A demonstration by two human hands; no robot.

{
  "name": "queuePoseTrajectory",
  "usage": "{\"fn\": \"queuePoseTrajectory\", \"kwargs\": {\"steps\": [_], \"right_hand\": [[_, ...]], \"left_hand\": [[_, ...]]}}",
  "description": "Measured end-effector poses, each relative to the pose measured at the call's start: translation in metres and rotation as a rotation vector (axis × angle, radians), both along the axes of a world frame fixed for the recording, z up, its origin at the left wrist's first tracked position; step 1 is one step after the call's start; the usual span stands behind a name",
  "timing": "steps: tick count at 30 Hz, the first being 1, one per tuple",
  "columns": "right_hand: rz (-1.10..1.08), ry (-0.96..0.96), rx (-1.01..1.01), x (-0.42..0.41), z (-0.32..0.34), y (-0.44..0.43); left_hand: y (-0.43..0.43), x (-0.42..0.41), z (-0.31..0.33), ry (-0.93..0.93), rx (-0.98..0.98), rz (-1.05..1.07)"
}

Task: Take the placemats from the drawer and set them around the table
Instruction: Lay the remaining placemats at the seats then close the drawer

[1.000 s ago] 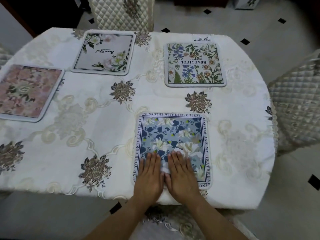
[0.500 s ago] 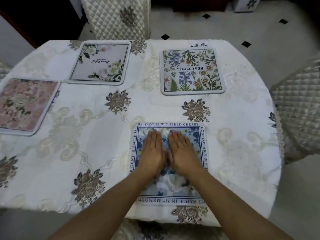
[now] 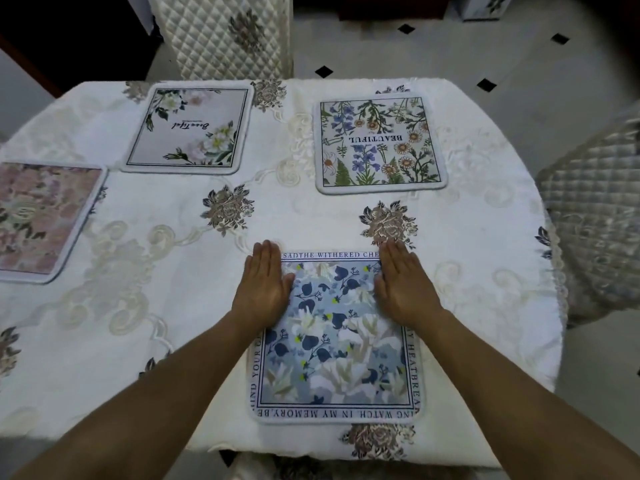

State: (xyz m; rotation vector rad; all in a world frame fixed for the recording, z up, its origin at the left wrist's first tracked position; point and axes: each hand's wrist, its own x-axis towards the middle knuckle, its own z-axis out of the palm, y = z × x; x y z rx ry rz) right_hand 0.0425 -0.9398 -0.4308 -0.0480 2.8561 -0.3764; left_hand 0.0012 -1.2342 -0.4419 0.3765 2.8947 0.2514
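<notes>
A blue floral placemat [image 3: 334,341] with a lettered border lies flat near the table's front edge. My left hand [image 3: 263,285] presses flat on its far left corner, fingers straight. Flat on the far right corner lies my right hand [image 3: 403,282], fingers straight too. Three more placemats lie on the table [image 3: 156,271]: a wildflower mat reading BEAUTIFUL [image 3: 379,145] at the far right, a pale mat with white flowers [image 3: 190,128] at the far middle, and a pink floral mat [image 3: 41,216] at the left edge, partly cut off.
The table wears a white embroidered cloth with brown rose motifs. Quilted chairs stand at the far side [image 3: 221,32] and at the right [image 3: 595,216]. Another chair seat shows below the front edge. White floor tiles with black diamonds lie to the right.
My hands slid up the blue placemat from its near part, then spread apart from its middle to its two far corners. The view shifted closer over the table.
</notes>
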Motion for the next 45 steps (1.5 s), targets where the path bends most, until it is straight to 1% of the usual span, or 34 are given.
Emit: {"fn": "queuePoseTrajectory", "kwargs": {"steps": [4, 9, 12, 16, 18, 19, 21, 23, 27, 30, 33, 37, 41, 45], "right_hand": [[-0.056, -0.012, -0.007, 0.036, -0.002, -0.019], [-0.054, 0.018, -0.058, 0.166, 0.007, -0.042], [-0.118, -0.08, -0.057, 0.213, 0.017, -0.056], [-0.136, -0.113, 0.015, 0.214, 0.019, -0.06], [-0.118, -0.212, 0.034, 0.208, 0.032, -0.057], [-0.058, -0.26, 0.051, 0.203, 0.043, -0.055], [-0.013, -0.322, 0.08, 0.193, 0.071, -0.046], [-0.017, -0.386, 0.081, 0.185, 0.097, -0.034], [-0.034, -0.217, 0.024, 0.181, 0.145, 0.015], [-0.007, -0.108, 0.037, 0.18, 0.174, 0.069], [0.003, -0.01, 0.037, 0.181, 0.204, 0.13], [-0.023, 0.112, 0.039, 0.185, 0.236, 0.191], [-0.029, 0.152, 0.03, 0.195, 0.251, 0.223], [-0.118, 0.165, 0.026, 0.21, 0.261, 0.243]], "left_hand": [[0.004, 0.041, -0.006, 0.001, 0.041, 0.047], [-0.014, 0.157, -0.002, 0.025, 0.107, -0.036], [-0.022, 0.193, 0.003, -0.031, 0.061, -0.054], [-0.021, 0.188, 0.013, -0.042, -0.001, -0.086], [-0.018, 0.183, 0.018, -0.102, -0.077, -0.104], [-0.017, 0.181, 0.022, -0.134, -0.111, -0.113], [-0.012, 0.175, 0.048, -0.172, -0.131, -0.108], [-0.003, 0.172, 0.079, -0.137, -0.151, -0.083], [0.03, 0.175, 0.136, -0.009, -0.167, -0.013], [0.071, 0.182, 0.174, 0.101, -0.127, 0.026], [0.124, 0.193, 0.205, 0.16, -0.059, 0.021], [0.187, 0.205, 0.233, 0.236, -0.005, -0.045], [0.234, 0.214, 0.252, 0.26, 0.048, -0.044], [0.26, 0.211, 0.266, 0.27, 0.066, -0.103]]}}
